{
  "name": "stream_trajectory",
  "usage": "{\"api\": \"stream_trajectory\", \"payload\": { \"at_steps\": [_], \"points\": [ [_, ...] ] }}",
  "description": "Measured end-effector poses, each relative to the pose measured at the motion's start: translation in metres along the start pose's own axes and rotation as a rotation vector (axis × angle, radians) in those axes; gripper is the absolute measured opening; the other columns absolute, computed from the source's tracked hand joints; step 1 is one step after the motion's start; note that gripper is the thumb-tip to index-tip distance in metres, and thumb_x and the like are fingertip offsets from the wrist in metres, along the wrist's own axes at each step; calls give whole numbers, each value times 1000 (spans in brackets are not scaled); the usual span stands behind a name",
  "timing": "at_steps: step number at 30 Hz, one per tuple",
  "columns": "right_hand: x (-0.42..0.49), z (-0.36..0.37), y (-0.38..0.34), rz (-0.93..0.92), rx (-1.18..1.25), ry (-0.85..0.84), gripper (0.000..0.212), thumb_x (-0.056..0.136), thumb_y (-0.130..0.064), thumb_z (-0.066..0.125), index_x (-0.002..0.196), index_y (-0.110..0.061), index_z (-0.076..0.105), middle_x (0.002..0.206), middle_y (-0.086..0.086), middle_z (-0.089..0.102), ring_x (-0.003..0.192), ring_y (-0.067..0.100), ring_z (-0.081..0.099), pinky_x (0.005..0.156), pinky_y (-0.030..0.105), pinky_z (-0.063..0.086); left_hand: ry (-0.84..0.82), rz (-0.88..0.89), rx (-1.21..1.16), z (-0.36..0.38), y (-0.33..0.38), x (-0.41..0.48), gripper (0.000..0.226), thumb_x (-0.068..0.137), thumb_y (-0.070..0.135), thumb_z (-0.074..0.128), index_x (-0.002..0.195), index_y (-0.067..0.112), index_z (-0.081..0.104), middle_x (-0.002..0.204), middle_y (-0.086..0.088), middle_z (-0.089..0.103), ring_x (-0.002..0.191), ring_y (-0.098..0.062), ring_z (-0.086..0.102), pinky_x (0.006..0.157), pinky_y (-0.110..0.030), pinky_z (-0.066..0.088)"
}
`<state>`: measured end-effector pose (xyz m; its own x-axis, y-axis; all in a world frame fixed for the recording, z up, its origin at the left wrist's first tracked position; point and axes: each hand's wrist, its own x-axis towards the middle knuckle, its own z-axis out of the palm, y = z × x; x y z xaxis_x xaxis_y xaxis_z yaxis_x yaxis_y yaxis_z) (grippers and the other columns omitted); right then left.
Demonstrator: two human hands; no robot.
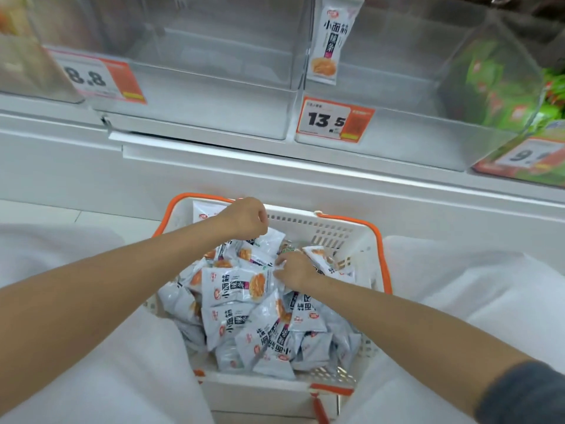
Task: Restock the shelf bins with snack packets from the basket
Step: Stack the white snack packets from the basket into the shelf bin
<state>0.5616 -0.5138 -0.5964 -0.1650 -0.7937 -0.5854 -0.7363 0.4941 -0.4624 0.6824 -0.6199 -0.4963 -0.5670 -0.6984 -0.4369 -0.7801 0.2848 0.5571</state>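
The clear shelf bins (214,96) stand above the white basket (351,237), which holds many snack packets (275,332). The left hand (244,217) grips some near the far rim; the right hand (295,270) pinches the edge of one.

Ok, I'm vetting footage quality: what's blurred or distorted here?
Head view: wide-angle bends the shelf ledge; its edges smear the 8.8 price tag and green packets; the 13.5 price tag and snack packets read sharp; lighting soft, nearly shadowless.
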Motion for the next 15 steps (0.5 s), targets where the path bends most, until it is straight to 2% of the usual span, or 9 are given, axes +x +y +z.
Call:
{"api": "stream_trajectory", "payload": {
  "at_steps": [3, 6, 8, 11, 13, 15],
  "points": [
    [7, -5, -3, -10, 45, 73, 12, 89, -9, 61, 99, -8, 69, 108, 8, 68, 101, 23, 62, 85, 32, 51, -2, 8, 12, -4, -3, -3, 15, 88, 4, 57, 96, 7, 69, 95, 2, 58, 78, -12, 58, 72, -25, 43],
    [4, -37, -14, -69, 43, 156, 12, 90, -9, 61, 95, -9, 72, 110, 6, 68, 99, 21, 62, 80, 28, 49, 1, -5, -22, -9, -6, -4, 16, 87, 3, 60, 100, 11, 65, 110, -2, 56, 88, -17, 59, 69, -23, 44],
    [-7, -65, -26, -146, 22, 209, 14, 91, -11, 59, 95, -11, 73, 108, 3, 68, 95, 19, 62, 78, 28, 48, -41, 20, -11, -12, -7, -5, 31, 84, 5, 67, 114, 11, 62, 119, -6, 59, 101, -19, 58, 72, -24, 45],
    [-30, -104, -42, -279, 13, 171, 13, 91, -11, 59, 93, -14, 71, 105, 1, 66, 88, 17, 57, 75, 30, 45, -158, 116, 64, -13, -5, -9, 66, 82, 16, 76, 141, 17, 47, 143, 0, 46, 127, -19, 46, 97, -27, 41],
    [-44, -125, -50, -356, 42, 127, 10, 89, -12, 64, 93, -12, 73, 102, 5, 69, 84, 19, 59, 76, 34, 47, -204, 179, 58, -10, -6, -9, 64, 81, 27, 78, 138, 22, 49, 139, 5, 51, 124, -18, 49, 104, -32, 39],
    [-55, -142, -57, -367, 99, 139, 7, 87, -13, 68, 91, -13, 74, 94, 9, 70, 76, 20, 59, 72, 33, 50, -190, 223, -16, -7, -8, -9, 37, 80, 36, 78, 112, 26, 63, 108, 5, 65, 98, -20, 59, 95, -40, 47]
  ]
}}
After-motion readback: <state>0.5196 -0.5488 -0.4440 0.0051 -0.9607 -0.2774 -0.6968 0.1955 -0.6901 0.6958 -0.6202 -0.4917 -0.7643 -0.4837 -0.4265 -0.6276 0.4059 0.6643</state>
